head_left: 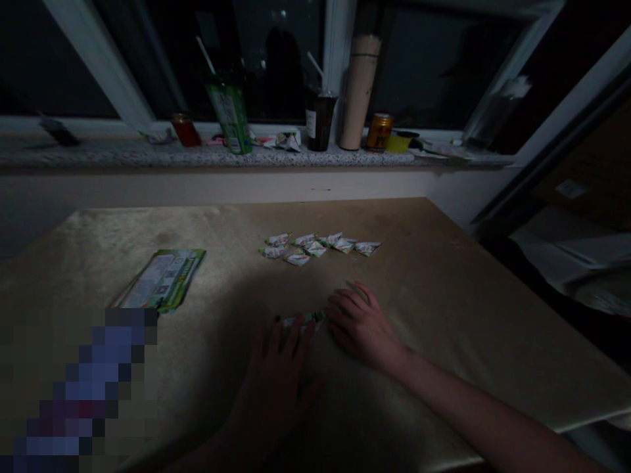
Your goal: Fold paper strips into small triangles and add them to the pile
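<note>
Green-and-white wrapper (318, 316) lies partly hidden beneath the spread left hand (279, 368); whether the right hand (363, 325) pinches it is unclear.

The one camera sits on my head, so it looks from my own place, forward and down. The table (419, 263) is seen from above at a slant, and it fills most of the lower part. My left hand (279, 368) and my right hand (365, 322) appear below the middle, quite near to the camera. At the top, the view reaches over to the sill (177, 157) and the window (419, 72), which are farther away.
</note>
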Motion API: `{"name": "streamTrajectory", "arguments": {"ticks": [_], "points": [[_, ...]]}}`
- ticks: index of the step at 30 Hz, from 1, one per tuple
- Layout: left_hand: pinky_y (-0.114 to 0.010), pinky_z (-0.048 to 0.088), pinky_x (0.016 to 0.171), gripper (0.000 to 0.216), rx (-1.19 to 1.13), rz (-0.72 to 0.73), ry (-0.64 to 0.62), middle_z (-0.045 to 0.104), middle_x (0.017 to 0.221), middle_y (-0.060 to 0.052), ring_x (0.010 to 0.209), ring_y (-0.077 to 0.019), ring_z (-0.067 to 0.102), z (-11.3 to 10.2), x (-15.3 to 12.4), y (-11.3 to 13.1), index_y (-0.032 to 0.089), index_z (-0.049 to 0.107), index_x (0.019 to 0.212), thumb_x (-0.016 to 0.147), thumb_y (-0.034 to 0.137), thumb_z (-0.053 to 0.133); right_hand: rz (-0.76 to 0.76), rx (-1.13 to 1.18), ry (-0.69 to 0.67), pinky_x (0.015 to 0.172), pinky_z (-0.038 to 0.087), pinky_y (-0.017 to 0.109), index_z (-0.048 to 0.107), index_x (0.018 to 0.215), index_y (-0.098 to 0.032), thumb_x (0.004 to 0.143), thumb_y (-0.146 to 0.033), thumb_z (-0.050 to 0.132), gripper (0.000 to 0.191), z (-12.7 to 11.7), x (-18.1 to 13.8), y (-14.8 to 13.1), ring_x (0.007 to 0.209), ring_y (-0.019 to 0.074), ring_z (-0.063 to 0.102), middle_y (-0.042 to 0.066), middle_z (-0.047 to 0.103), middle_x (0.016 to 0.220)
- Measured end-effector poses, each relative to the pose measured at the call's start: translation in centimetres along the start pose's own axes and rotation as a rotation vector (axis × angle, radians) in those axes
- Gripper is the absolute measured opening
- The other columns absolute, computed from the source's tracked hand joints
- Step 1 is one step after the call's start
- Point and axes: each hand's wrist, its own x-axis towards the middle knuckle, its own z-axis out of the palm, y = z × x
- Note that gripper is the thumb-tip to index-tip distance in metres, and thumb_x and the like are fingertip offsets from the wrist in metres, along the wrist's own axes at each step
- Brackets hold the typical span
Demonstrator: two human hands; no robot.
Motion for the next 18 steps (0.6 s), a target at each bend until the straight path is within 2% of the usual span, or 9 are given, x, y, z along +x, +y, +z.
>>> {"name": "streamTrajectory", "arguments": {"ticks": [5, 9, 12, 15, 18], "points": [[-0.067, 0.015, 0.101, 0.062, 0.038, -0.005, 0.008, 0.046, 0.139, -0.012, 0.121, -0.0428, 0.042, -0.3, -0.1, 0.1, 0.020, 0.041, 0.139, 0.085, 0.048, 0.050, 0.000, -0.002, -0.003, 0.109, 0.023, 0.052, 0.063, 0.108, -0.021, 0.087, -0.023, 0.053, 0.023, 0.1, 0.0, 0.0, 0.116, 0.0237, 0.048, 0.007, 0.062, 0.113], [-0.066, 0.013, 0.103, 0.058, 0.001, 0.028, 0.042, 0.053, 0.133, -0.012, 0.123, -0.0389, 0.042, -0.9, 0.6, -0.4, 0.018, 0.049, 0.132, 0.085, 0.052, 0.048, -0.022, 0.025, 0.013, 0.108, 0.024, 0.050, 0.063, 0.106, -0.020, 0.087, -0.024, 0.055, 0.021, 0.2, 0.1, 0.3, 0.113, 0.0232, 0.049, 0.007, 0.063, 0.112], [-0.057, 0.026, 0.103, 0.048, -0.039, 0.068, 0.059, 0.059, 0.126, -0.011, 0.115, -0.0316, 0.051, -1.3, 1.4, -1.1, 0.017, 0.053, 0.127, 0.088, 0.044, 0.049, -0.036, 0.067, 0.033, 0.107, 0.025, 0.050, 0.062, 0.106, -0.021, 0.086, -0.026, 0.057, 0.021, 0.4, 0.1, 0.6, 0.111, 0.0223, 0.051, 0.006, 0.063, 0.110], [-0.044, 0.042, 0.091, 0.034, -0.034, 0.112, 0.089, 0.065, 0.115, -0.009, 0.101, -0.0261, 0.059, -1.2, 2.1, -1.9, 0.014, 0.057, 0.121, 0.090, 0.028, 0.049, -0.030, 0.093, 0.027, 0.107, 0.026, 0.050, 0.062, 0.105, -0.022, 0.085, -0.027, 0.058, 0.020, 0.5, 0.2, 0.7, 0.110, 0.0217, 0.051, 0.006, 0.064, 0.109], [-0.040, 0.045, 0.083, 0.027, 0.005, 0.180, 0.106, 0.068, 0.106, -0.009, 0.091, -0.0242, 0.062, -0.8, 2.4, -2.8, 0.013, 0.060, 0.114, 0.091, 0.020, 0.048, -0.033, 0.103, 0.020, 0.107, 0.026, 0.049, 0.063, 0.103, -0.022, 0.086, -0.027, 0.058, 0.018, 0.5, 0.3, 0.8, 0.110, 0.0213, 0.052, 0.005, 0.064, 0.109]]}}
